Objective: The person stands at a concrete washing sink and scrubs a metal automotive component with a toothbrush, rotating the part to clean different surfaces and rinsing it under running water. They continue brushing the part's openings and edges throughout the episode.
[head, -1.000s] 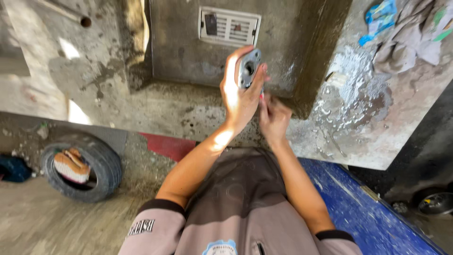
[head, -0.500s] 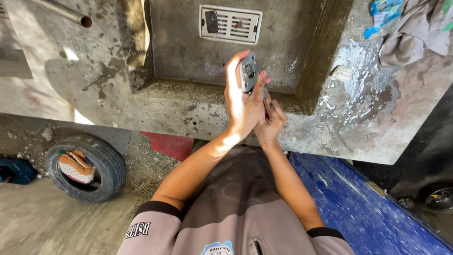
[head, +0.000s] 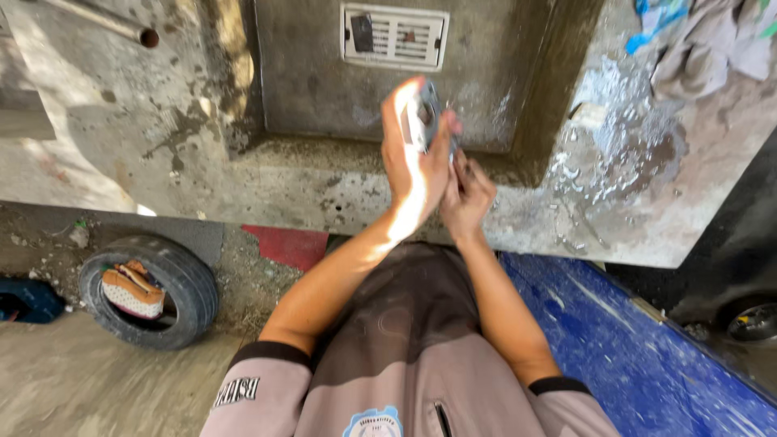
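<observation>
- Left hand [head: 413, 166]: raised upright, palm turned toward the right hand, fingers curled round a small grey metal part [head: 424, 121]; sunlight falls across the wrist and the heel of the palm.
- Small grey metal part: flat, roughly rectangular, held at the fingertips of the left hand, above the right hand; finer detail too blurred to tell.
- Right hand [head: 468, 194]: just beside and slightly below the left hand, touching it; fingers bent and bunched toward the lower edge of the part. Whether they pinch the part itself cannot be told.
- Concrete sink [head: 324, 89]: grey and stained, directly beyond both hands, its recessed basin behind them.
- White slotted drain cover [head: 394, 36]: set in the basin, above the hands.
- Wet patch with suds [head: 615, 154]: on the concrete ledge to the right of the right hand.
- Heap of grey cloths [head: 712, 48]: well apart, up and to the right of the hands.
- Old tyre [head: 158, 287]: on the ground, below and far left of the left hand, with a shoe [head: 129, 290] lying inside it.
- Blue board [head: 647, 348]: scuffed, below and right of the right forearm.
</observation>
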